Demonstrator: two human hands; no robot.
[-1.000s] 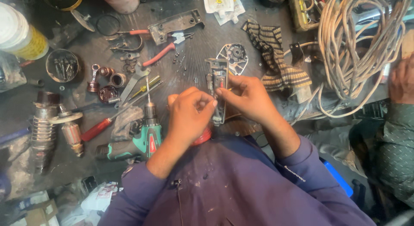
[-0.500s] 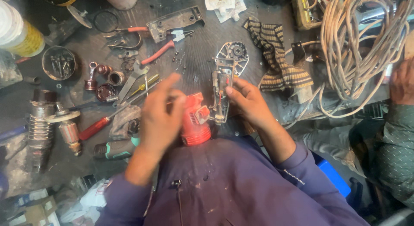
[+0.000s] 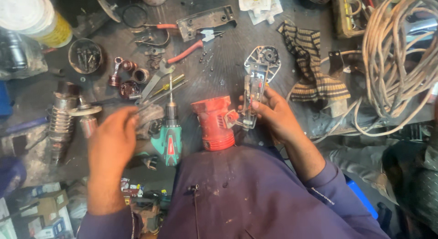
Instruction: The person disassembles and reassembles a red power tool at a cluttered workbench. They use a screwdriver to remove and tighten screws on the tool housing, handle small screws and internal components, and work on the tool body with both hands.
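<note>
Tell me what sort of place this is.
Likely a power-tool repair bench: loose pliers, a coil of cable and a red motor housing lie by the right hand, which holds an opened tool part.

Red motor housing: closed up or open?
Open. The red motor housing lies apart from the bare metal handle frame, which the right hand holds.

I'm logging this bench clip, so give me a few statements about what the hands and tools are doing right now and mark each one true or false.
1. The right hand holds the grey metal tool frame. True.
2. The red housing lies between the two hands. True.
3. The left hand grips the red housing. False: it is off to the side, over the tools near the green screwdriver.
4. The red-handled pliers are in the right hand. False: they lie on the bench, away from both hands.
5. A coil of pale cable lies on the person's right. True.
</note>
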